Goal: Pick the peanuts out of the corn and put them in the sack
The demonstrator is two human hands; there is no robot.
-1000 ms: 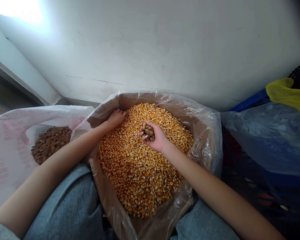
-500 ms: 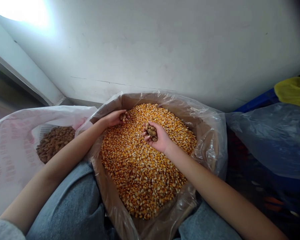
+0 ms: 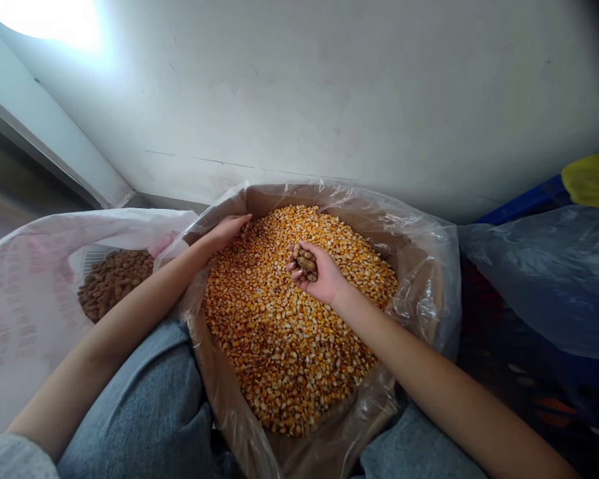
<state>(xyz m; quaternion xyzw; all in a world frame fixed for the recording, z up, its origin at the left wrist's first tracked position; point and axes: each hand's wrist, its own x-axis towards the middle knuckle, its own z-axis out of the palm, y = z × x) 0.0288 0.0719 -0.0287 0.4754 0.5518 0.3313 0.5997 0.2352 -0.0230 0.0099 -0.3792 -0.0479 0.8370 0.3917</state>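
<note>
Two denim-clad knees (image 3: pixel 130 406), nearest. One cardboard box (image 3: pixel 269 199) with one clear plastic liner (image 3: pixel 424 293), holding dried corn kernels (image 3: pixel 289 352). Right hand (image 3: pixel 319 276) cupped over about four peanuts in shell (image 3: pixel 305 263), above the kernels; left hand (image 3: pixel 227 233) curled at the kernels' edge, grip unclear. One white printed sack (image 3: pixel 24 313) of loose peanuts (image 3: pixel 114 283), left of the box. One blue plastic bag (image 3: pixel 544 279), one blue crate (image 3: pixel 524 203), one yellow cloth (image 3: pixel 593 179), right. One white wall (image 3: pixel 299 100), farthest.
</note>
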